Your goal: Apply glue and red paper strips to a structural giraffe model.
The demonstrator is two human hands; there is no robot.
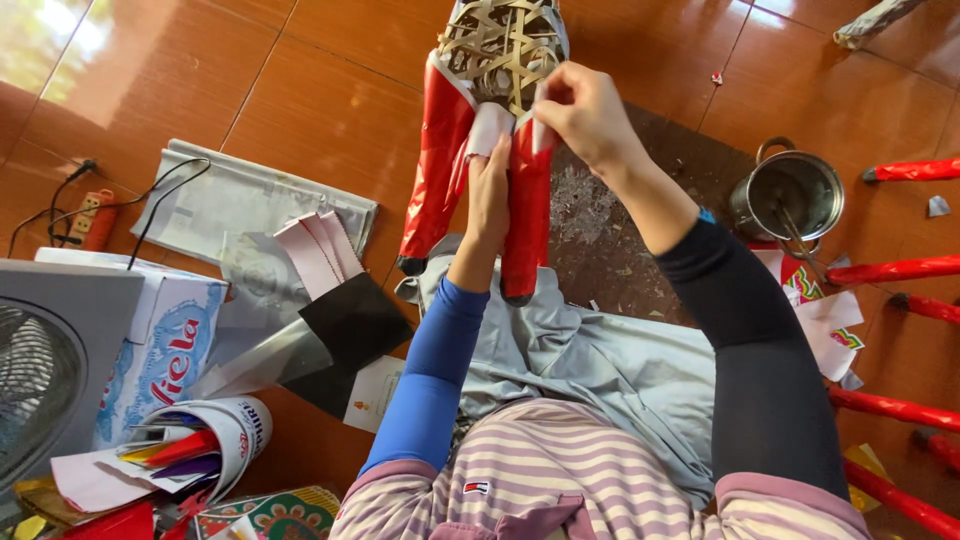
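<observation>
A woven bamboo frame (500, 45) partly covered in shiny red paper (437, 160) stands on the tiled floor in front of me. My left hand (489, 190), in a blue sleeve, presses flat against a red-wrapped leg of the frame (526, 225), over a pale paper strip (488, 128). My right hand (585, 110), in a black sleeve, pinches the top edge of the red paper near the woven part. Grey cloth (600, 365) lies over my lap below the frame.
A metal pot (790, 195) stands to the right, with several red-wrapped sticks (900, 270) beyond it. On the left lie folded newspaper (250, 200), pink paper strips (315, 250), black sheet (350, 320), a carton box (165, 345), a fan (45, 370) and a tub of scraps (215, 440).
</observation>
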